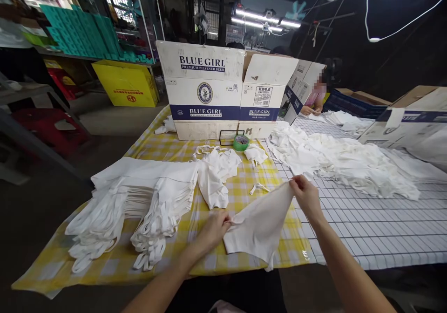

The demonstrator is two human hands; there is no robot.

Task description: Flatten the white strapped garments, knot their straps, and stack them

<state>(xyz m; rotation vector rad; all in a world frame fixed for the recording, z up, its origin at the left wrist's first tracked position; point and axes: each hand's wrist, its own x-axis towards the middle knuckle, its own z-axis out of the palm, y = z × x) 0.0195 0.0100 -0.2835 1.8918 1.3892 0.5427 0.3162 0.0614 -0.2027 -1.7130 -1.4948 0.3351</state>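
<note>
A white fabric garment (260, 222) is stretched between my two hands over the front of the yellow checked cloth. My left hand (214, 227) pinches its left edge, while my right hand (307, 194) grips the upper right corner, held higher. The garment's lower part hangs down near the table's front edge. To the left lies a thick stack of white garments (145, 173) with looped straps toward me. Just beyond my left hand is a crumpled white garment (214, 175). A small white strip (259, 189) lies between that and my right hand.
A Blue Girl beer carton (204, 89) stands at the back, with a green tape roll (240, 142) before it. A large heap of white garments (342, 161) covers part of the grid-patterned cloth (363, 238) at right. Another person (316, 101) sits beyond the cartons.
</note>
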